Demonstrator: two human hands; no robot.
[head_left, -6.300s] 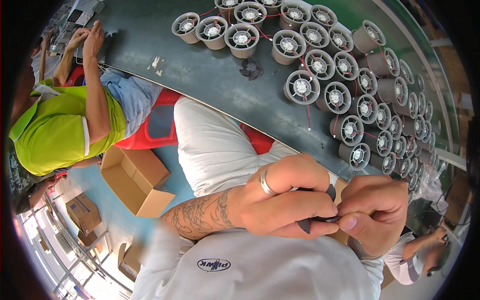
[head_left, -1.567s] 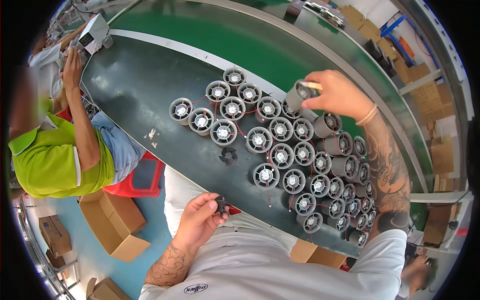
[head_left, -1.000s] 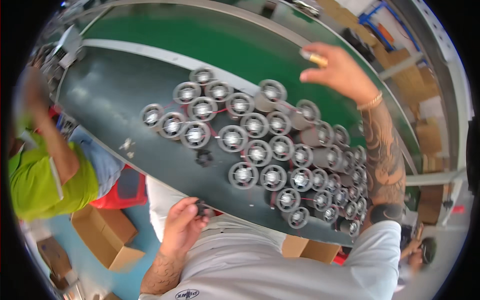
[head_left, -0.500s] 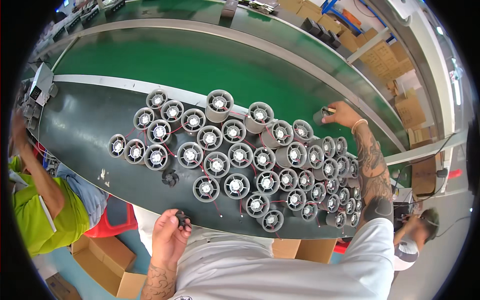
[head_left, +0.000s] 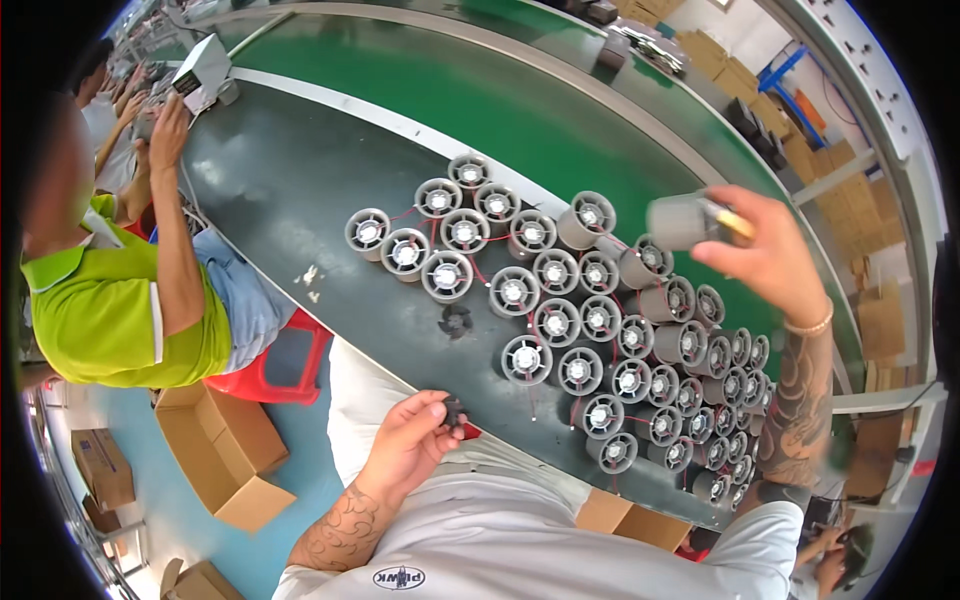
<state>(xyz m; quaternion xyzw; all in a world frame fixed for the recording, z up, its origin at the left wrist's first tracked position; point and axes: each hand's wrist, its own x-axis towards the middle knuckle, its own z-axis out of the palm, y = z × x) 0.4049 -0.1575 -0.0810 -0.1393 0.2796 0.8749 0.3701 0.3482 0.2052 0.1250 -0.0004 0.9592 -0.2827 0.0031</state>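
My right hand [head_left: 765, 255] is up over the far right of the dark work table [head_left: 290, 190], fingers closed around one grey cylindrical fan housing [head_left: 683, 221], lifted clear of the rest and blurred, with something yellowish poking out beside my fingertips that I can't make out. My left hand [head_left: 410, 440] sits near me at the table's near edge, over my lap, pinching a small black part [head_left: 455, 411] between thumb and fingers. Spread across the table between my hands is the big cluster of fan housings [head_left: 570, 320], standing upright, touching one another, thin red wires threading among them; it runs from the middle down to the near right. One small black impeller [head_left: 455, 320] lies alone on the bare table just left of the cluster. Judging by that, I'm partway through: one housing in hand, one small part ready, and by the look of it the whole crowd of units left to go through. Beyond the table lies the green conveyor belt [head_left: 520, 90]. To my left a person in a lime-green shirt [head_left: 120, 320] sits on a red stool [head_left: 275, 365], open cardboard boxes [head_left: 225, 455] on the floor beside.
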